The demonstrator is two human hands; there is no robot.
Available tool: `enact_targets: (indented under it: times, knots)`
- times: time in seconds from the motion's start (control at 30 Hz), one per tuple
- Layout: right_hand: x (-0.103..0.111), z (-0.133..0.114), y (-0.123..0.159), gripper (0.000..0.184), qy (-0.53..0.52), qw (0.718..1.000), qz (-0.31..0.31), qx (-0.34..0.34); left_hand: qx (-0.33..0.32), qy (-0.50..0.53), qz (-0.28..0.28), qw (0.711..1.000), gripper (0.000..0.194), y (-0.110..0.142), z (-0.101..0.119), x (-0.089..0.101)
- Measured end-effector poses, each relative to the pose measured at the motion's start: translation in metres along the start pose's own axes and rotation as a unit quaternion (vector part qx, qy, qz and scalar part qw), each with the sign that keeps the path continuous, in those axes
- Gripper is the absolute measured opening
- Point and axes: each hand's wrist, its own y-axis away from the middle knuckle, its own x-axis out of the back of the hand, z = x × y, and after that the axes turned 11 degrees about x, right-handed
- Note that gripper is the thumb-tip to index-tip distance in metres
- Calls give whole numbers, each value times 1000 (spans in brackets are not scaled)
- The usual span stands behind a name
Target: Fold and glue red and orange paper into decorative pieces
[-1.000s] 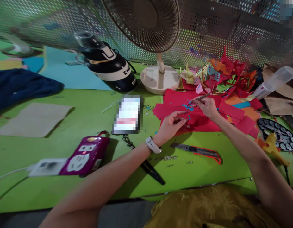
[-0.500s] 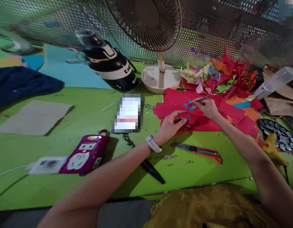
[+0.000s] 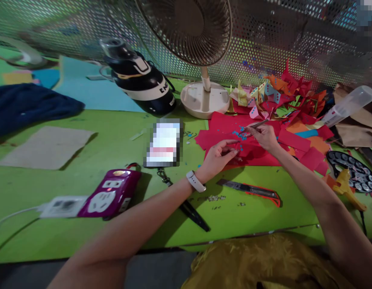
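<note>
My right hand (image 3: 266, 137) pinches tweezers (image 3: 260, 124) by blue dots (image 3: 240, 134): picking-up, I'd judge, needing steadiness next; left hand (image 3: 216, 159) half-curled, hold unclear.

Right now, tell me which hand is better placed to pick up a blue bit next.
Probably the right hand: it holds a slim tweezer-like tool pointing at the blue bits on the red paper. The left hand shows no such tool.

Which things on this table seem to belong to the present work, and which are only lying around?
Seem to belong to the work:
thin tool, held in the right hand
small blue pieces
red paper, with the left hand over it

Seem to be only around it:
phone
bottle
fan
purple power block
navy cloth
</note>
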Motion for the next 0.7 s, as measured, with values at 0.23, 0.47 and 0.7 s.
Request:
enact_targets:
  times: [0.23,0.47,0.7]
  knots:
    - [0,4,-1,36,-5,1000,9,5,-5,-6,2,1000,39,0,0,0]
    - [-2,2,0,33,-16,1000,-13,22,-15,-16,0,1000,39,-2,-3,1]
    - [-2,5,0,33,-6,1000,-8,23,-10,-8,1,1000,38,-2,-3,1]
